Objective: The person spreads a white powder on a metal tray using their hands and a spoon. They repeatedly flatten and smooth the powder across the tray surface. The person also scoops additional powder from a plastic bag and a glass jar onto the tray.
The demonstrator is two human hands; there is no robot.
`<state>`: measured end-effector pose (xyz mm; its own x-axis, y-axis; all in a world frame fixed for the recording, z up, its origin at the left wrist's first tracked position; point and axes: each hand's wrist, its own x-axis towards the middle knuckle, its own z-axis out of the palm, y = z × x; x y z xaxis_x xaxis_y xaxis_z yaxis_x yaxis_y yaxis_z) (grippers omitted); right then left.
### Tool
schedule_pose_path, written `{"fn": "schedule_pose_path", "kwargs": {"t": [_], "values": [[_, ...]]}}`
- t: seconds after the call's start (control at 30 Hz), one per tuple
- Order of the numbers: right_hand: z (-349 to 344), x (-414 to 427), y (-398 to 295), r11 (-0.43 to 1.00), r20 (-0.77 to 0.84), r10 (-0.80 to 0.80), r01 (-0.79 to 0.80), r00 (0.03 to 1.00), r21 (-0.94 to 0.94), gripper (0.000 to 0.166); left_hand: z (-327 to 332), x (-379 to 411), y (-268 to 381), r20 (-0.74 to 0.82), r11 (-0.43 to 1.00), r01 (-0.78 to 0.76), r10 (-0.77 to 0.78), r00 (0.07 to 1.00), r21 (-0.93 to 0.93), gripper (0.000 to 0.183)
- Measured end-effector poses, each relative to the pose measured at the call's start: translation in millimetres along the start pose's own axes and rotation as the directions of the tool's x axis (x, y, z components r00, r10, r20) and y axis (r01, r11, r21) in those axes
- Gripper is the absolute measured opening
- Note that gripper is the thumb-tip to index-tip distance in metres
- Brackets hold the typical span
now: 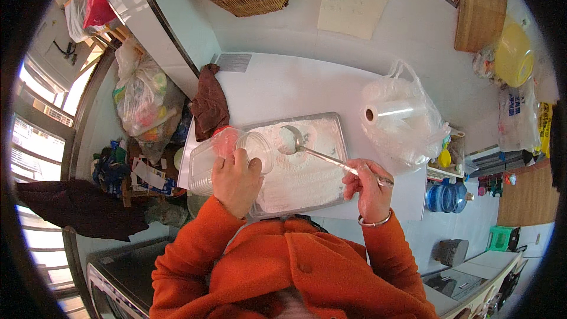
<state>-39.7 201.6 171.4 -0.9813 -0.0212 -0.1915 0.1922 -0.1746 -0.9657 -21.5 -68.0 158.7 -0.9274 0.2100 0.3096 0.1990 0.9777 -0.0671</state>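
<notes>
My right hand (370, 186) grips the handle of a metal ladle (325, 158). The ladle's bowl holds white powder and rests over the left-centre of a shallow metal tray (342, 135). White flour-like powder (301, 188) covers the tray's bottom, with a hollowed patch near the bowl. Over the tray's left end, my left hand (237, 181) is closed around a clear plastic jar (259, 148), its round mouth towards the ladle. Clear plastic containers (201, 164), seemingly stacked, lie just left of that hand, with something red (225, 137) behind it.
A plastic bag (398, 137) with a roll of clear film (394, 113) stands right of the tray on the white table (283, 79). A brown cloth (209, 104) lies at the back left. Beyond the table's left edge hangs a filled plastic bag (144, 102).
</notes>
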Motion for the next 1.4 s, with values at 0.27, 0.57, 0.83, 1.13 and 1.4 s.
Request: {"fn": "schedule_pose_path", "kwargs": {"t": [0.27, 0.57, 0.83, 1.13, 1.4], "values": [[25, -3, 19, 0.849, 0.52, -0.283, 0.463, 0.806, -0.255, 0.026, -3, 9, -2, 0.05, 0.998, 0.025, -0.023, 0.998, -0.055, 0.027], [5, 10, 8, 0.399, 0.825, -0.361, 0.872, 0.434, -0.284, 0.042, -4, 5, -4, 0.056, 0.997, 0.065, -0.062, 0.997, -0.05, 0.028], [-14, 43, 23, 0.466, 0.637, -0.451, 0.774, 0.625, -0.43, 0.037, -6, 4, -1, -0.017, 0.994, 0.104, -0.105, 0.994, -0.026, 0.024], [6, 90, 71, 0.379, 0.773, -0.321, 0.822, 0.547, -0.424, 0.032, -2, -7, 1, -0.059, 0.988, 0.151, -0.15, 0.987, 0.008, 0.032], [-31, 52, 52, 0.393, 0.81, -0.225, 0.811, 0.541, -0.433, 0.029, 3, -12, 4, -0.078, 0.985, 0.171, -0.173, 0.982, -0.026, 0.023]]}}
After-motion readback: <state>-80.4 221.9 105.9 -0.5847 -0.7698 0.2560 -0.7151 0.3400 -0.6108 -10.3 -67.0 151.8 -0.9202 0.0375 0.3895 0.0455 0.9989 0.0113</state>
